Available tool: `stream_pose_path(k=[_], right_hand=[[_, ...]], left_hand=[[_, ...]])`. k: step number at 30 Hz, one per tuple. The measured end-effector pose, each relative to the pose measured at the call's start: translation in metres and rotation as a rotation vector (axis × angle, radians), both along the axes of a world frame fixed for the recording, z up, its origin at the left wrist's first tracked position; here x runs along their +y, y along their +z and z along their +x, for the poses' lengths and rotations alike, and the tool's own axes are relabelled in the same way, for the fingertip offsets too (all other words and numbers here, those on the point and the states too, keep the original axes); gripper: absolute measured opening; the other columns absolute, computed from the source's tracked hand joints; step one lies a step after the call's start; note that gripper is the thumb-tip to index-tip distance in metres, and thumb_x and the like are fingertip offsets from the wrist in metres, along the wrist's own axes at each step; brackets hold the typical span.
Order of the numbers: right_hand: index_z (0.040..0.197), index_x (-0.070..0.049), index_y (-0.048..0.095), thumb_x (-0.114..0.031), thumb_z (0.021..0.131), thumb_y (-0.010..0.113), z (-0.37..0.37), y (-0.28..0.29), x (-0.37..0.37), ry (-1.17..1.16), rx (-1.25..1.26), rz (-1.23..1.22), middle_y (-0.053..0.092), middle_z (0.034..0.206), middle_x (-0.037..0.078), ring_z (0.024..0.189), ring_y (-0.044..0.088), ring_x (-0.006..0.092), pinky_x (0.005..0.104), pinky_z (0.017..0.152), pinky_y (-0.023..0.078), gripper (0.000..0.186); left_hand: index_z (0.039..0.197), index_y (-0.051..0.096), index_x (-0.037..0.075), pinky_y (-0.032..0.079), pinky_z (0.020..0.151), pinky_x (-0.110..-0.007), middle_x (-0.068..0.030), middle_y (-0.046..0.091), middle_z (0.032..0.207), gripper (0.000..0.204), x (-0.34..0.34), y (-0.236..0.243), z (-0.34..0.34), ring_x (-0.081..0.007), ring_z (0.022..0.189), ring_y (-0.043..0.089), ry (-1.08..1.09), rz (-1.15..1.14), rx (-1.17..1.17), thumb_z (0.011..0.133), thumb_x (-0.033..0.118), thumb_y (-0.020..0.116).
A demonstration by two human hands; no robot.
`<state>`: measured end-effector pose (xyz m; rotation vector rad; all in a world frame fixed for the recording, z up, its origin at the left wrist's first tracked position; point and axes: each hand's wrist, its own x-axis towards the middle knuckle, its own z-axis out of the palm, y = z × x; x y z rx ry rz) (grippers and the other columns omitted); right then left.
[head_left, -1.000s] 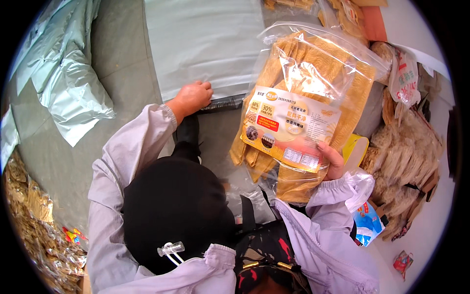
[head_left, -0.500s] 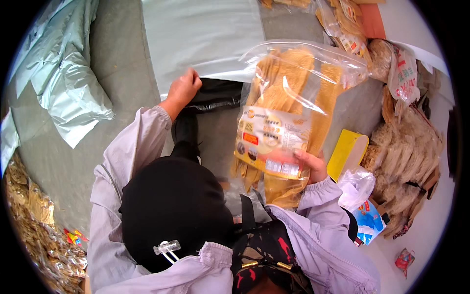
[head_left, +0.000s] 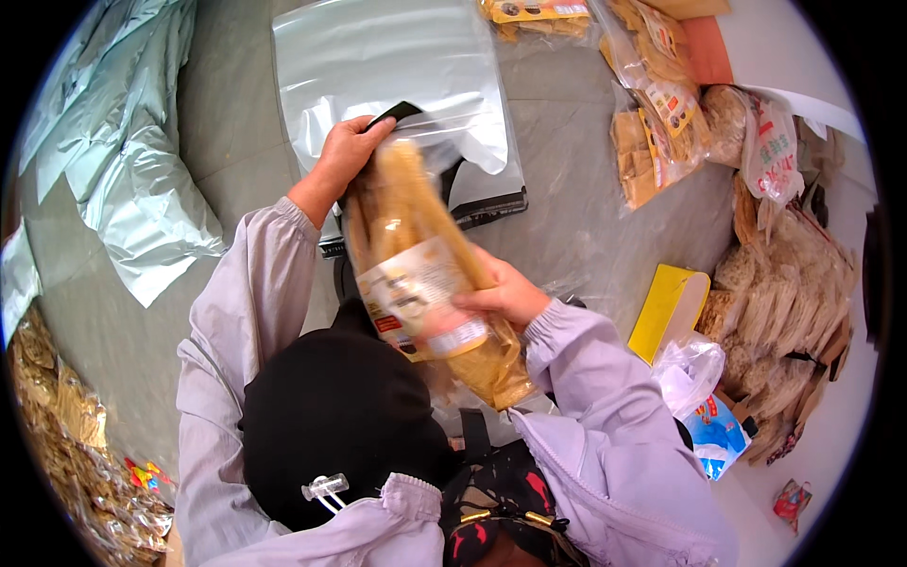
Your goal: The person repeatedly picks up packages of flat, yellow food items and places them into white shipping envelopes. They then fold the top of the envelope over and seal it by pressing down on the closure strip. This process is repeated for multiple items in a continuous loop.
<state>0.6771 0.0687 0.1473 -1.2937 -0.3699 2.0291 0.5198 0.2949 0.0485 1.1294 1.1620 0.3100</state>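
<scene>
My right hand [head_left: 508, 291] grips a clear zip bag of yellow-brown dried strips [head_left: 416, 269] by its right side. The bag has a white and orange label and is partly smeared by motion. Its top end lies by the mouth of a silver-grey plastic mailing bag [head_left: 392, 61] with a black inside. My left hand [head_left: 342, 163] pinches that bag's edge, and a black fold shows at the fingertips. The mailing bag lies flat on the floor in front of me. How far the packet reaches into its mouth I cannot tell.
More silver-grey bags [head_left: 142, 180] lie at the left. Similar packets of dried strips [head_left: 652, 142] lie at the far right. A yellow box [head_left: 669, 307], a blue and white pack [head_left: 713, 435] and heaped brown packets [head_left: 784, 293] are at the right. Another heap [head_left: 76, 435] fills the lower left.
My right hand has brought the packet left and tilted it, its top now by the mailing bag's mouth. My left hand has lifted that bag's edge, showing more black inside.
</scene>
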Motion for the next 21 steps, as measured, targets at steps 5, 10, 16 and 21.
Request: stream_pose_path(k=[5,10,16,21], right_hand=[[0.14,-0.008,0.034,0.005,0.074,0.063,-0.001,-0.005,0.051,0.189,0.26,-0.114,0.054,0.122,0.008,0.111,0.052,0.0161,0.0297,0.095,0.041,0.073],[0.137,-0.007,0.036,0.008,0.074,0.061,0.043,-0.04,0.053,0.097,0.143,-0.207,0.056,0.117,0.01,0.102,0.057,0.0165,0.0301,0.088,0.047,0.069],[0.136,-0.005,0.037,0.004,0.073,0.063,0.002,-0.025,0.048,0.08,0.11,0.0,0.056,0.115,0.013,0.097,0.06,0.0196,0.0296,0.084,0.049,0.068],[0.119,0.004,0.05,-0.003,0.081,0.059,0.03,-0.02,0.073,-0.272,0.289,-0.111,0.062,0.106,0.016,0.094,0.064,0.0253,0.0354,0.084,0.052,0.04]], left_hand=[[0.096,0.068,0.002,0.045,0.061,-0.023,0.0018,0.062,0.08,0.025,0.011,0.008,-0.012,-0.0065,0.069,0.055,0.148,-0.066,-0.24,0.089,0.024,0.063],[0.107,0.066,0.0,0.044,0.077,-0.021,0.0011,0.064,0.09,0.026,0.006,0.029,-0.021,-0.0063,0.085,0.055,0.044,0.301,-0.249,0.091,0.02,0.06],[0.113,0.066,0.014,0.042,0.065,-0.025,-0.002,0.047,0.074,0.028,-0.017,0.044,-0.006,-0.0116,0.069,0.047,-0.121,0.616,-0.119,0.086,0.011,0.061],[0.112,0.067,0.015,0.042,0.058,-0.029,-0.0062,0.044,0.07,0.031,-0.028,0.071,-0.021,-0.0189,0.06,0.045,-0.259,0.796,-0.132,0.082,0.007,0.062]])
